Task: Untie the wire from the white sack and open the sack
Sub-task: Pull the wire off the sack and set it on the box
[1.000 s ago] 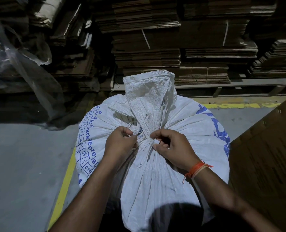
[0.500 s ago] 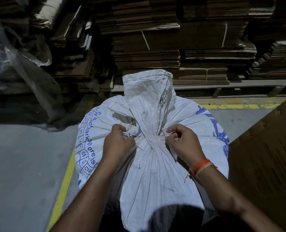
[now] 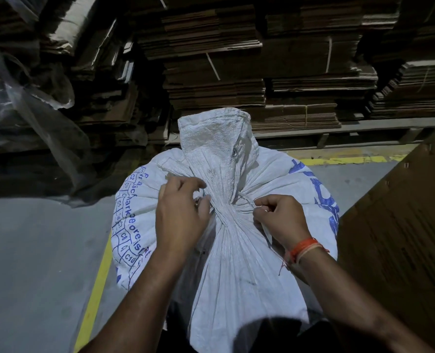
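Note:
A full white woven sack (image 3: 241,250) with blue print stands in front of me, its neck gathered and its loose top flap (image 3: 211,138) upright behind the tie. A thin wire (image 3: 244,200) runs around the gathered neck. My left hand (image 3: 183,212) is at the left side of the neck, fingers curled on the wire there. My right hand (image 3: 280,217), an orange thread on its wrist, pinches the wire end at the right side of the neck.
Stacks of flattened brown cardboard (image 3: 236,72) fill the racks behind the sack. A large brown carton (image 3: 399,238) stands close on the right. Clear plastic sheeting (image 3: 28,110) hangs at the left. Grey floor with a yellow line (image 3: 96,289) lies to the left.
Both hands have moved up and apart along the neck of the sack. The left hand's fingers have lifted higher beside the tie, and a strand of wire now shows by the right hand.

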`<state>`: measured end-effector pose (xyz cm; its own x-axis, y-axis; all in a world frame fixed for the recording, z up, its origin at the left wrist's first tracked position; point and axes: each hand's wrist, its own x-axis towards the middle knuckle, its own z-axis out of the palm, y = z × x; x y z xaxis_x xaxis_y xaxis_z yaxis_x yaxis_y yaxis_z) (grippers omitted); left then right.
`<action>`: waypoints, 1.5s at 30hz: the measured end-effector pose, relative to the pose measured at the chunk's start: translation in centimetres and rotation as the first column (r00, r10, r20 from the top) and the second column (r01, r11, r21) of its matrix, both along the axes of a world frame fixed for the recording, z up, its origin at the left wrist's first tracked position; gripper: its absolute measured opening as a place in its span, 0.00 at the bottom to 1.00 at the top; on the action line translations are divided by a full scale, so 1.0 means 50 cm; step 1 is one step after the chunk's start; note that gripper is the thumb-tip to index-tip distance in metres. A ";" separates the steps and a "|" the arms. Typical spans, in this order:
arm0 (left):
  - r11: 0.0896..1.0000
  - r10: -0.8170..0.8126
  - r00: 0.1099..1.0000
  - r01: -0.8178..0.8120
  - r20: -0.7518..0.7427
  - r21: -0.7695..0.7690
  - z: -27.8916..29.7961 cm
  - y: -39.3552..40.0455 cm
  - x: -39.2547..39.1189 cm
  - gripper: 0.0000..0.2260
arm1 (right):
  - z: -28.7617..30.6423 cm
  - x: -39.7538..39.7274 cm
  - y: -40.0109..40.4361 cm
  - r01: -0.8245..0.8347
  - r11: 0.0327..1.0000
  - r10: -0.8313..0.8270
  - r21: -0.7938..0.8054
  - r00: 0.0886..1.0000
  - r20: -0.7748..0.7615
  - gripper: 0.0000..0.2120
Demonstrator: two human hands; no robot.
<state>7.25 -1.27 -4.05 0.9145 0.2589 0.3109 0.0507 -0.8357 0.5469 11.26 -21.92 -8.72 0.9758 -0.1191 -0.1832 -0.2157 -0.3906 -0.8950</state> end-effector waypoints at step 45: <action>0.834 -0.456 0.859 0.504 -0.232 0.225 -0.001 -0.137 0.218 0.09 | 0.032 -0.009 -0.128 0.399 0.915 -0.403 0.056 0.899 0.174 0.12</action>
